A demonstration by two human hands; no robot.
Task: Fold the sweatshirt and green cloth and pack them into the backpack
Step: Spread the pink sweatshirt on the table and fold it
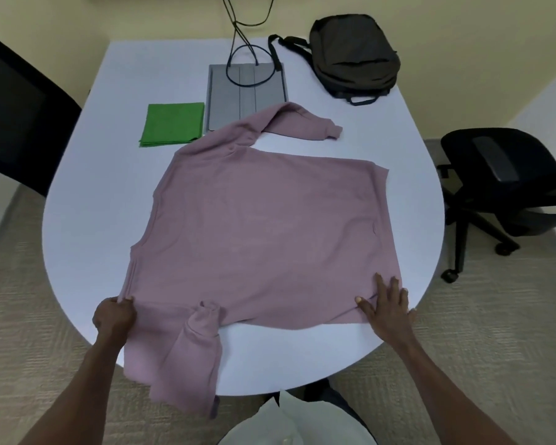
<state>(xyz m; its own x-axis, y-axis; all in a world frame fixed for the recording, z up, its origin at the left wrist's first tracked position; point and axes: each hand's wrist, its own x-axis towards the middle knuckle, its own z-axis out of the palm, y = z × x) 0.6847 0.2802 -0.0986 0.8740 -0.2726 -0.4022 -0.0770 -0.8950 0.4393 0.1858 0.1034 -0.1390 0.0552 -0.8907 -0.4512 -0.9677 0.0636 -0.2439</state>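
Pinched in my left hand (114,316): near-left corner of the mauve sweatshirt (257,226), spread across the white table (84,220). Right hand (387,306): fingers spread, pressing its near-right edge. Green cloth (173,124): folded, far left. Backpack (355,56): far right.

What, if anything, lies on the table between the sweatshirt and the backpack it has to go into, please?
Nothing visible blocks the way. The sweatshirt is spread under both hands; bare table separates it from the backpack at the far right. The grey pad and green cloth lie left of that path.
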